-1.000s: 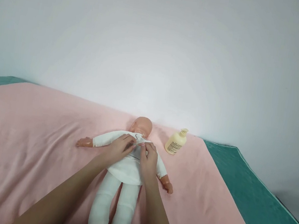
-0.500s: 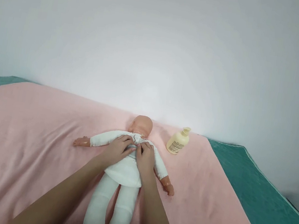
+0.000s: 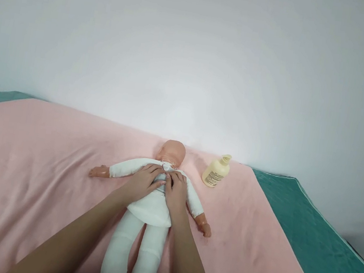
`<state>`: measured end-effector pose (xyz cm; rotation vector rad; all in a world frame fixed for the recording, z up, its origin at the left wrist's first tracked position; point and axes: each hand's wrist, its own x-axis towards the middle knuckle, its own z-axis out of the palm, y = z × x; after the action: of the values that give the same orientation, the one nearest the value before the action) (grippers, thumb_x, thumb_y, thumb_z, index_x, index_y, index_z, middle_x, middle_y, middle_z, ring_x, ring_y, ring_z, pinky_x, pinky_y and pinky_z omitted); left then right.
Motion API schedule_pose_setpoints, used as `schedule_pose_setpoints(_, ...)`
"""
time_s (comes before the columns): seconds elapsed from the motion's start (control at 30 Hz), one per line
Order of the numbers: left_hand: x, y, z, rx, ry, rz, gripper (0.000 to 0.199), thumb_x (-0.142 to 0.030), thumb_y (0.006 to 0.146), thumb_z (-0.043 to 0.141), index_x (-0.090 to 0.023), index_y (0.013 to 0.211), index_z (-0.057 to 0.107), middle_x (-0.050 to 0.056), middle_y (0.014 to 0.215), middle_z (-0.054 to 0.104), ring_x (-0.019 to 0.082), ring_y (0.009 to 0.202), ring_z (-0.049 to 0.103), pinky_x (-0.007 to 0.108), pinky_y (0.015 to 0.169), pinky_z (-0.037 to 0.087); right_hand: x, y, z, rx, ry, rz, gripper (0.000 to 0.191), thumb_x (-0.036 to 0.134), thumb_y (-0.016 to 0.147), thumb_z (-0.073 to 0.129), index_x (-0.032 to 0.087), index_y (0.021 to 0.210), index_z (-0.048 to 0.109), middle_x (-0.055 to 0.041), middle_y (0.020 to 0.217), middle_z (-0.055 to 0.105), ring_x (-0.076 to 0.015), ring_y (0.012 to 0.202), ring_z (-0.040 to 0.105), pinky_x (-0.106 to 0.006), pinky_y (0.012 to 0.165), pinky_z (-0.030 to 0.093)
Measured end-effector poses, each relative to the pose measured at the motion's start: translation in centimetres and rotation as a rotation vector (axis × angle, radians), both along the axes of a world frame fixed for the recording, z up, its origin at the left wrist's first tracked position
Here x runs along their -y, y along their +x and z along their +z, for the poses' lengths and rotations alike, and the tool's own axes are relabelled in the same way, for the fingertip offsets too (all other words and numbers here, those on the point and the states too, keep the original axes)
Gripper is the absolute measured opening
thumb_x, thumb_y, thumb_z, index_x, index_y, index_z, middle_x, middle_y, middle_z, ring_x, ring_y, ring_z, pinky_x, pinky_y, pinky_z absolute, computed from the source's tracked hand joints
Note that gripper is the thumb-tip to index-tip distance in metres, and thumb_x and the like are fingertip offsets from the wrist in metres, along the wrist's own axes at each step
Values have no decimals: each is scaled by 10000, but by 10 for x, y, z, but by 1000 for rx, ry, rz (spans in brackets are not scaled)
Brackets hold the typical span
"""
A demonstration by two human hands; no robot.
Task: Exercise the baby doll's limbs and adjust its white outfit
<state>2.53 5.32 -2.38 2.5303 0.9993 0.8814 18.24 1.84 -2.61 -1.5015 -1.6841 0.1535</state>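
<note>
A doll in white clothing (image 3: 150, 208) lies on the pink cloth, head at the far end and arms spread to both sides. My left hand (image 3: 145, 183) rests flat on the left of its upper body, fingers reaching toward the neck. Beside it my right hand (image 3: 176, 191) lies on the right of the upper body, fingers stretched out. Both thumbs point inward and nearly meet over the middle. The hands cover part of the doll's torso. Neither holds anything that I can see.
A pale yellow pump bottle (image 3: 216, 172) stands on the pink cloth (image 3: 249, 238), right of the doll's head. Green fabric (image 3: 312, 229) shows beyond the cloth at right and far left. A pale wall (image 3: 187, 55) rises behind, and soft folds run through the cloth at left.
The fingers of both hands have shifted slightly on the doll's chest and lie flatter near the collar. The whole view has moved very slightly.
</note>
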Motion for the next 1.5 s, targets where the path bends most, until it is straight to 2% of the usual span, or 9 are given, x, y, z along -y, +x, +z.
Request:
schedule_pose_setpoints(0.17, 0, 0, 0, -13, -1, -1, 379, -426, 961, 416, -195, 1236, 535, 93, 1245, 584, 250, 1183, 494, 437, 1039, 362, 0, 0, 1, 15, -16, -1, 283, 230, 951, 410, 190, 949, 690, -80, 995, 668, -241, 965, 526, -386, 888, 396)
schedule_pose_setpoints(0.6, -1, 1, -5, -8, 99, 31, 412, -428, 961, 420, -181, 1275, 521, 114, 1291, 554, 257, 1235, 451, 454, 1060, 362, 3, -2, 1, 49, -78, -30, 361, 294, 980, 374, 186, 1192, 645, -76, 1213, 627, -265, 1133, 479, -432, 990, 364)
schedule_pose_setpoints(0.8, 0, 0, -2, 11, 53, 17, 481, -448, 961, 413, -179, 1360, 438, 113, 1341, 527, 254, 1268, 432, 443, 1079, 340, 8, 1, 0, -99, 78, -15, 357, 298, 976, 364, 187, 1166, 645, -91, 1161, 619, -228, 1110, 501, -399, 992, 372)
schedule_pose_setpoints(0.9, 4, -3, 10, 23, 10, 4, 511, -455, 957, 421, -168, 1380, 421, 121, 1363, 508, 257, 1280, 419, 440, 1085, 331, 17, 2, 2, -223, 170, -37, 356, 320, 974, 371, 188, 1140, 657, -93, 1117, 599, -214, 1097, 501, -378, 980, 387)
schedule_pose_setpoints(1.0, 15, -12, 35, 15, -45, -27, 497, -470, 940, 455, -163, 1328, 502, 121, 1394, 486, 269, 1311, 385, 443, 1105, 296, 33, -1, 6, -328, 214, -67, 359, 348, 974, 386, 202, 1090, 692, -80, 1045, 581, -206, 1054, 514, -362, 955, 402)
schedule_pose_setpoints(1.13, 40, -36, 77, -74, -275, -286, 363, -474, 949, 445, -284, 1192, 636, 12, 1333, 570, 228, 1253, 482, 375, 1053, 368, 61, -9, 2, -447, 233, -62, 385, 359, 981, 373, 212, 1012, 727, -58, 933, 563, -195, 940, 553, -343, 859, 442)
schedule_pose_setpoints(1.23, 54, -50, 96, -170, -392, -474, 302, -456, 916, 523, -284, 1093, 697, -7, 1179, 670, 224, 1113, 595, 348, 996, 412, 83, -14, -6, -436, 246, -10, 367, 326, 979, 384, 230, 951, 737, -35, 837, 563, -185, 853, 566, -328, 784, 443)
schedule_pose_setpoints(1.33, 58, -51, 97, -204, -461, -523, 289, -450, 867, 590, -244, 1008, 735, 23, 1085, 707, 233, 993, 647, 319, 890, 471, 98, -17, -14, -372, 244, 70, 344, 274, 968, 405, 242, 877, 735, -19, 753, 562, -173, 767, 562, -307, 701, 431)
schedule_pose_setpoints(1.5, 51, -43, 77, -212, -476, -438, 232, -405, 776, 679, -223, 899, 754, 40, 982, 728, 254, 926, 667, 306, 789, 495, 98, -18, -17, -299, 176, 74, 336, 227, 948, 435, 232, 748, 705, -11, 690, 560, -166, 716, 546, -299, 677, 407)
